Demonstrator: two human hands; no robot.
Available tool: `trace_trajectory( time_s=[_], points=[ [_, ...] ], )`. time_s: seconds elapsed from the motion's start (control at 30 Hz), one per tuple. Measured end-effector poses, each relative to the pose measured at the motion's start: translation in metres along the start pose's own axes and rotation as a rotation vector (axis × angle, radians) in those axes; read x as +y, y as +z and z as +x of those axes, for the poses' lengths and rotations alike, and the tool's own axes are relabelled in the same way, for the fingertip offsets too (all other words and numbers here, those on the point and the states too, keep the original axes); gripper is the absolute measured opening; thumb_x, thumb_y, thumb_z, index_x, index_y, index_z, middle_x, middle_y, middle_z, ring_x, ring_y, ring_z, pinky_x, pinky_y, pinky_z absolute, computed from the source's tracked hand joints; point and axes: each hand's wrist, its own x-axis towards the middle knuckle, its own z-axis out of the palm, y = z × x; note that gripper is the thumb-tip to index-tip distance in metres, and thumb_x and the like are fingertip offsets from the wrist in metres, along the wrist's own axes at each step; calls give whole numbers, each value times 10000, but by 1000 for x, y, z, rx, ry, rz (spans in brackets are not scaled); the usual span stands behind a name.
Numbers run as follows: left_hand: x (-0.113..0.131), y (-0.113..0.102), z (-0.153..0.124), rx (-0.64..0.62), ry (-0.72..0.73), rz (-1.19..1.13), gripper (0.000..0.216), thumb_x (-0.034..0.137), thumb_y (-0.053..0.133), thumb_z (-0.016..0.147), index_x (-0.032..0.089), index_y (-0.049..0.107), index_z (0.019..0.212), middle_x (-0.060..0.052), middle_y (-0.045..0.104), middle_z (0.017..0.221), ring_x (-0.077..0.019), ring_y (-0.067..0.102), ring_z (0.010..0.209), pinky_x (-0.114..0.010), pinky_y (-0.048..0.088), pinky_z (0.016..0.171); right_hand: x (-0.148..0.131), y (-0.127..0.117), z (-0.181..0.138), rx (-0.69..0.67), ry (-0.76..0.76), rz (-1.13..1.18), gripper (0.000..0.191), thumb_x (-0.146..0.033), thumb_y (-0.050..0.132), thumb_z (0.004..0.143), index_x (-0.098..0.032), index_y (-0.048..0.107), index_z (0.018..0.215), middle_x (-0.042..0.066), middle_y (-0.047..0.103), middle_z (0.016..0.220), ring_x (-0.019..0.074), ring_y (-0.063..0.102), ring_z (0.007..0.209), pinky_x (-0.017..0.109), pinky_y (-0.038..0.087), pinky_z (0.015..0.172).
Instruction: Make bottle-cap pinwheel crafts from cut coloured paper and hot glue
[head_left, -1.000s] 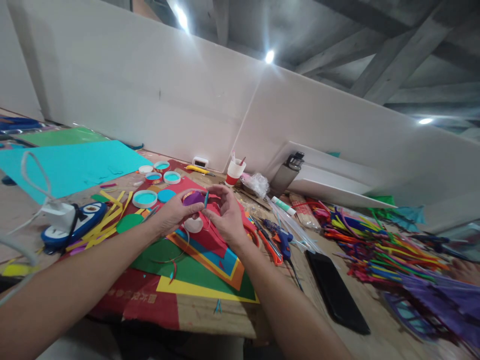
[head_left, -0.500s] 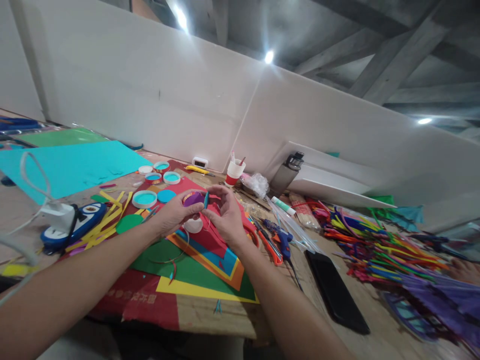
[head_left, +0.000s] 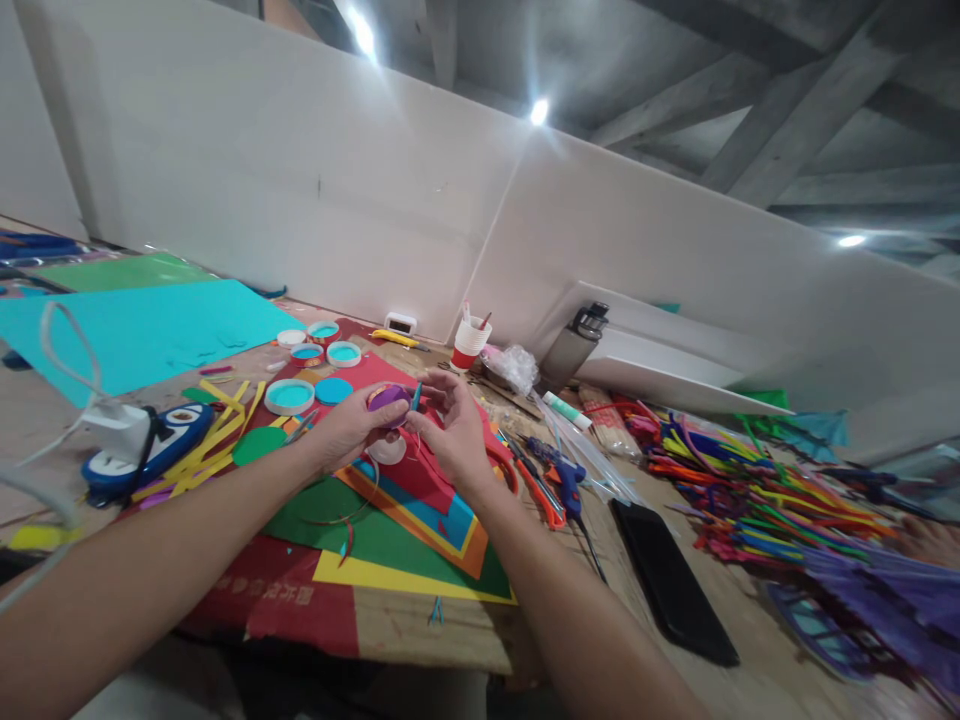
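Observation:
My left hand [head_left: 346, 428] is closed round a small round lid with a purple paper disc [head_left: 388, 398] on it, held above the table. My right hand [head_left: 452, 432] pinches a thin teal paper strip [head_left: 416, 395] upright against the disc's right edge. Both hands hover over a stack of red, blue, orange, green and yellow paper sheets [head_left: 409, 520]. A white lid [head_left: 388, 449] lies on the stack just below the hands.
White lids with teal discs [head_left: 289, 396] and yellow strips [head_left: 214, 445] lie left. A large teal sheet [head_left: 135, 335] is further left. Orange scissors [head_left: 536, 485], a blue glue gun [head_left: 564, 478], a black phone [head_left: 671, 585] and coloured pipe cleaners [head_left: 757, 490] lie right. A paper cup [head_left: 471, 343] stands behind.
Both hands with the purple disc and teal strip have dipped slightly and drawn closer together. Nothing else has moved.

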Motion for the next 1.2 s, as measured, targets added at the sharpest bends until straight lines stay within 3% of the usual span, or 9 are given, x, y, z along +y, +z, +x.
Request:
trace_trajectory(
  time_s=[0.2, 0.37, 0.5, 0.7, 0.93, 1.1, 1.2],
  points=[
    [5, -8, 5, 162, -86, -44, 343, 442, 585, 842, 110, 635, 911, -125, 690, 854, -165, 641, 635, -222, 446, 481, -4, -10, 6, 76, 160, 67, 383, -347, 662, 759, -223, 502, 1084, 55, 578, 1091, 147, 575, 910, 294, 495, 780],
    [13, -20, 12, 289, -37, -116, 335, 438, 564, 852, 110, 634, 863, -126, 705, 828, -155, 628, 586, -223, 455, 459, -9, -15, 9, -28, 269, 48, 388, -400, 650, 762, -221, 505, 1075, 16, 588, 934, 114, 558, 747, 236, 459, 627],
    [17, -26, 15, 305, -57, -167, 396, 478, 478, 886, 113, 629, 870, -134, 705, 819, -174, 635, 573, -257, 480, 460, -9, -15, 8, -113, 388, 73, 398, -467, 629, 769, -227, 508, 1062, -20, 584, 785, 112, 560, 655, 243, 457, 594],
    [20, -29, 18, 297, -86, -268, 459, 449, 324, 934, 104, 625, 904, -159, 701, 815, -206, 644, 577, -287, 475, 447, -7, -15, 7, -204, 506, 53, 339, -513, 550, 803, -230, 520, 987, -35, 574, 730, 96, 555, 581, 216, 412, 529],
    [26, -32, 21, 292, -7, -318, 415, 380, 324, 956, 94, 620, 912, -139, 695, 803, -190, 657, 625, -259, 490, 483, -15, -16, 3, -317, 466, -274, 403, -503, 582, 799, -196, 554, 1059, -17, 599, 759, 101, 551, 605, 229, 429, 542],
    [25, -39, 25, 291, 20, -329, 384, 430, 415, 936, 114, 632, 960, -128, 703, 887, -192, 685, 742, -250, 527, 553, -28, -17, -5, -472, 268, -554, 495, -483, 692, 728, -209, 579, 1124, 44, 669, 966, 153, 619, 809, 272, 457, 689],
    [24, -41, 26, 294, 29, -329, 348, 428, 489, 909, 117, 637, 961, -128, 705, 907, -191, 691, 774, -236, 531, 564, -36, -17, -10, -577, 178, -735, 468, -406, 721, 713, -226, 592, 1126, 51, 675, 1017, 177, 616, 868, 276, 441, 697]
  ],
)
